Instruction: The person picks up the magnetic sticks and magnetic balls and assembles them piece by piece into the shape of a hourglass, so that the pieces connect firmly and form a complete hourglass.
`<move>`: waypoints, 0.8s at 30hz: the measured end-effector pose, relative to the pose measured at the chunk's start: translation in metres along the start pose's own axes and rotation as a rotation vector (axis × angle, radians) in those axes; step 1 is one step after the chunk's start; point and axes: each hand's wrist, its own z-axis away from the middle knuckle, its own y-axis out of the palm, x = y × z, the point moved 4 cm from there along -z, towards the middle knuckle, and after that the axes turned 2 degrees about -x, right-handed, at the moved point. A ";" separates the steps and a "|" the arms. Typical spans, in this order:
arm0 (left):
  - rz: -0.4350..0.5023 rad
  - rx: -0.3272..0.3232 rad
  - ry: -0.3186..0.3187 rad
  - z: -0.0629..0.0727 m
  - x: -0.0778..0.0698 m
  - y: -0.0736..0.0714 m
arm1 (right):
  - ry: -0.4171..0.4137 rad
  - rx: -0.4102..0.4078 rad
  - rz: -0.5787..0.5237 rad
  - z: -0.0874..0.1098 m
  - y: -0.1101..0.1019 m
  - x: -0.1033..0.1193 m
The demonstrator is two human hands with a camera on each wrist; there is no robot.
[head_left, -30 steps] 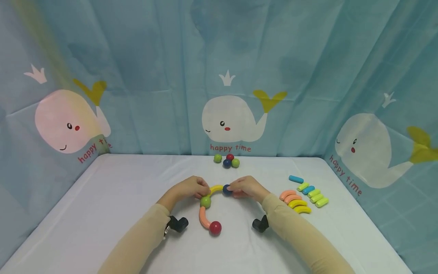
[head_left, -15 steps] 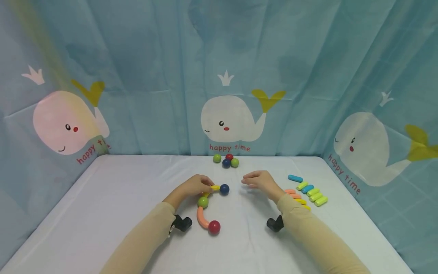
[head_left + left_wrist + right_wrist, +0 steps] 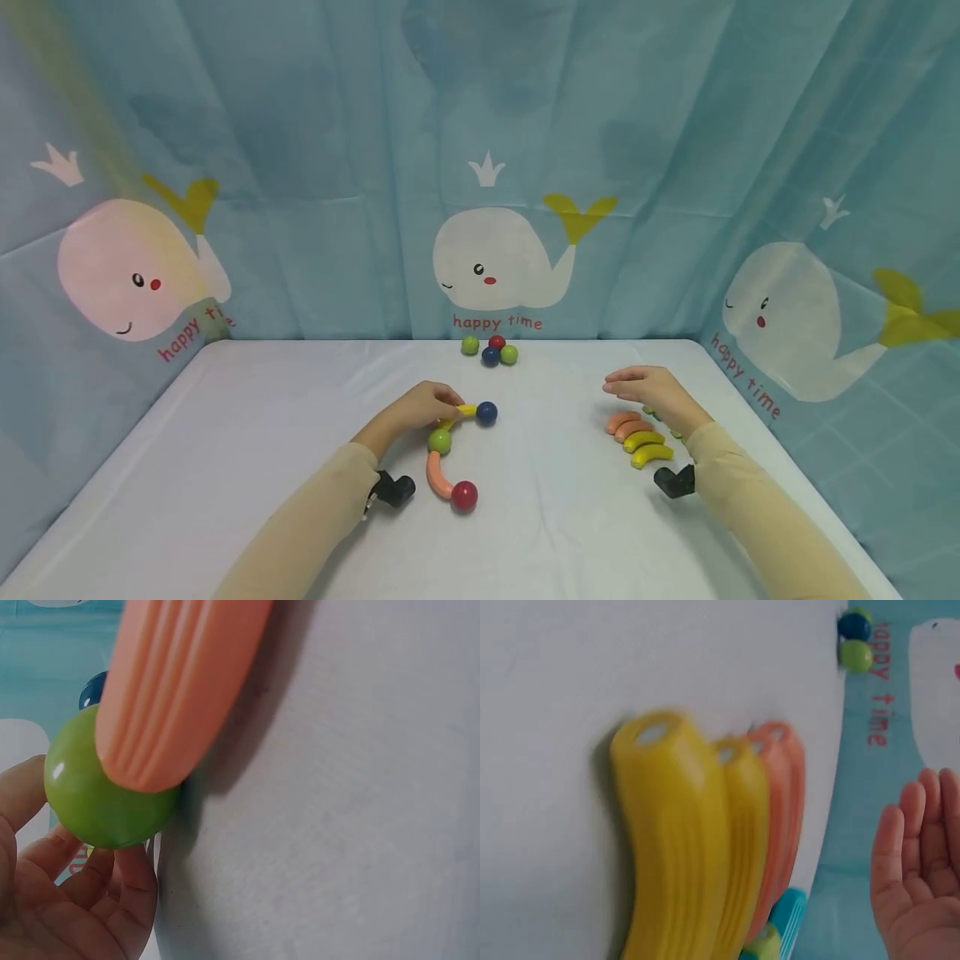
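Note:
A chain of magnetic toy pieces lies on the white table: a red ball [image 3: 464, 497], a coral curved rod [image 3: 437, 475], a green ball [image 3: 440, 442], a yellow curved rod [image 3: 468, 410] and a dark blue ball [image 3: 487, 413]. My left hand [image 3: 422, 407] pinches the yellow curved rod, partly covering it. In the left wrist view the coral rod's end meets the green ball [image 3: 105, 787], with fingers behind it. Nothing is in my right hand [image 3: 652, 390]; its fingers are extended above the spare rods. Two yellow [image 3: 651, 454] and two coral curved rods [image 3: 622, 422] lie below it.
At the back of the table several spare balls [image 3: 491, 356] sit close together. Short straight sticks, one of them blue [image 3: 789, 915], lie mostly hidden behind my right hand and sleeve. A whale-print curtain [image 3: 337, 250] surrounds the table.
My right hand has let go of the dark blue ball and moved right, over the spare pieces. My left hand has shifted slightly along the yellow curved rod, away from the green ball.

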 end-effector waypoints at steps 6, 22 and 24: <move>0.008 -0.002 -0.008 0.000 0.000 0.000 | 0.007 0.013 0.058 -0.002 -0.013 -0.017; 0.032 -0.002 -0.006 0.001 0.003 0.001 | 0.060 0.056 0.034 -0.009 -0.019 -0.045; 0.030 -0.003 -0.012 0.001 0.004 0.000 | 0.079 0.061 0.035 -0.010 -0.019 -0.046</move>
